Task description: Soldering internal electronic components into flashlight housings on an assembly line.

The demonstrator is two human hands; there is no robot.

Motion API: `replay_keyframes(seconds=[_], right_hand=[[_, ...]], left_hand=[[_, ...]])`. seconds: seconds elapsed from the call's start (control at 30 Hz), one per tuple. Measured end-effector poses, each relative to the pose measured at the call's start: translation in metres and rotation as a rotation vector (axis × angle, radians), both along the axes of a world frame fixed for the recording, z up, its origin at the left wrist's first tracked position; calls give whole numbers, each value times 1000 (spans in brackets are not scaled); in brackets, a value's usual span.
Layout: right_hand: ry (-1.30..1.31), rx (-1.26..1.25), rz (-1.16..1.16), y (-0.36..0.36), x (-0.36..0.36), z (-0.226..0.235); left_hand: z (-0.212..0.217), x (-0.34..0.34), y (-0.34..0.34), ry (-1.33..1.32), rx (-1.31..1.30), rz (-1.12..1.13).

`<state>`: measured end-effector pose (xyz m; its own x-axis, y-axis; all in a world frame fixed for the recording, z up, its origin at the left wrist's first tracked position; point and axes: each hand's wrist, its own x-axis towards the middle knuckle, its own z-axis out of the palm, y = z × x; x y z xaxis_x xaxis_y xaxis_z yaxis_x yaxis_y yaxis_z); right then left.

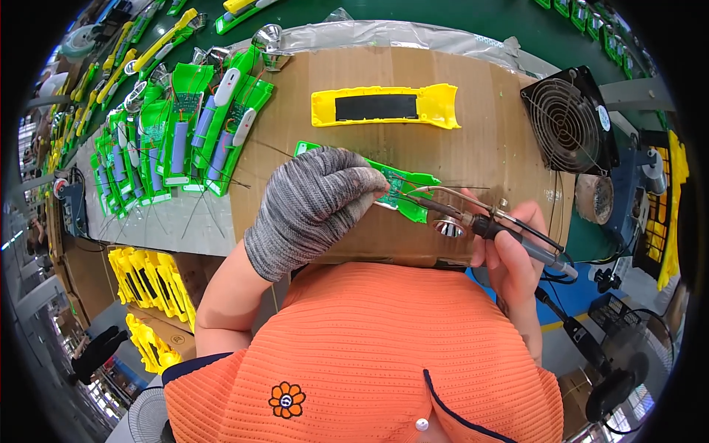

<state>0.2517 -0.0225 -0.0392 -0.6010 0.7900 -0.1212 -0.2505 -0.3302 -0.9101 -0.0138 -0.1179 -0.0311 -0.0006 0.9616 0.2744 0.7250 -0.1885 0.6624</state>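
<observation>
A grey knitted glove covers my left hand point(314, 203), which lies over a green flashlight housing point(422, 180) on the cardboard. Its thumb and fingertips are pinched together above the circuit board point(396, 184); what is between them is hidden. In my right hand point(513, 247), bare, is a soldering iron point(546, 258) with a thin curved metal feed tube point(450, 193). The iron's tip points left, close to the board and the left fingertips; I cannot tell whether it touches. Thin wires run from the board. Below the iron sits a shiny reflector cup point(449, 227).
A yellow housing half point(437, 105) with a black pad lies farther back on the cardboard sheet point(487, 81). At left, several green housings point(177, 122) with batteries and loose wires are bunched. A black fan point(569, 122) and a round block point(593, 199) stand at right.
</observation>
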Motion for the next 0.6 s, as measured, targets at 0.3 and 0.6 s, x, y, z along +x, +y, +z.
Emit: replay_keyframes(seconds=[0.3,0.6], right_hand=[[-53,-109,-5,2,-8,0],[-69,-148,-34,1,-11,4]], left_hand=[[3,7,2,-127,-115,63],[4,9,3,-125,-118,83]])
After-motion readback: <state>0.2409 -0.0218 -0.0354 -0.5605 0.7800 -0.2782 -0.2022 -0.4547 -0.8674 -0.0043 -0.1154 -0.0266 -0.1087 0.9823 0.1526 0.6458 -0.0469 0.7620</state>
